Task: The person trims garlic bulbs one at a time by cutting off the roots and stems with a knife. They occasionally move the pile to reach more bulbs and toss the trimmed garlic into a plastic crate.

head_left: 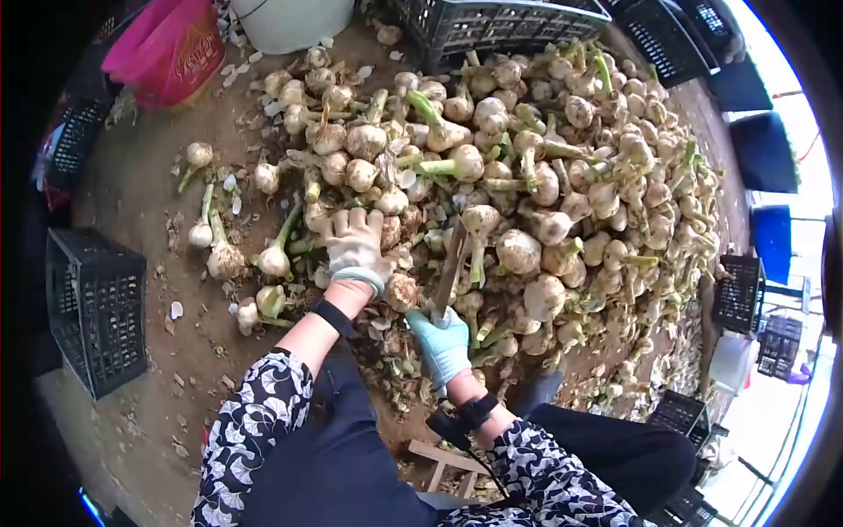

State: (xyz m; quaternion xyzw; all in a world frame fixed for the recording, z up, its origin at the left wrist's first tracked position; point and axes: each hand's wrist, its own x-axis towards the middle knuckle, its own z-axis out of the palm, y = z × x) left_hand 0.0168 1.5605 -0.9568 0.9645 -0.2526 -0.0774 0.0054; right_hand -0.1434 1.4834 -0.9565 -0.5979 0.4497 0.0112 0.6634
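Patterned black-and-white sleeves (246, 430) lie nearest us at the bottom of the frame. Across the centre and right we see heaped garlic bulbs (544, 299), off-white and soil-stained, some with thick green stems (424, 107), on brown ground (167, 307). Near the centre, our left hand (356, 246), in a pale glove (358, 262), points upward, palm down over bulbs, fingers slightly apart; we cannot tell whether they grip one. Just below and right, our right hand (440, 340), in a blue-green glove (446, 353), has its fingers clamped around a narrow tool (450, 270) that slants to the upper right.
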